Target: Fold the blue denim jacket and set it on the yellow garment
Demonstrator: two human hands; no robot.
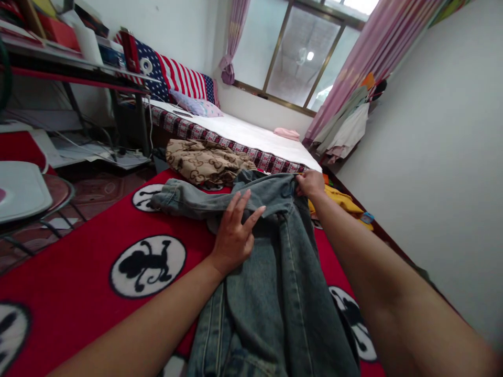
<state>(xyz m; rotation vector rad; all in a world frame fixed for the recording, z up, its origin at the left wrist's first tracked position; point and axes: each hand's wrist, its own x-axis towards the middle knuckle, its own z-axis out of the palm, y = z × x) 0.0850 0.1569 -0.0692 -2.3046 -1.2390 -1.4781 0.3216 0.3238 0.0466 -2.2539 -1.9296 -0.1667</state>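
A faded blue-grey denim jacket (259, 283) lies lengthwise on the red blanket (90, 262) in front of me. One of its sleeves stretches out to the left, its cuff resting over a printed white circle. My left hand (234, 235) rests on the sleeve and the jacket's upper body, fingers spread and pointing away from me. At the far right corner of the jacket, my right hand (311, 184) is closed on a bunched edge of the denim. The fingertips of that hand are partly hidden.
Behind the jacket lies a crumpled brown patterned cloth (208, 159). Yellow clothing (340, 201) sits at the right, by the wall. A bed with a white top (251, 131) stands below the window. At the left are a cluttered desk (78, 65) and a chair (23, 191).
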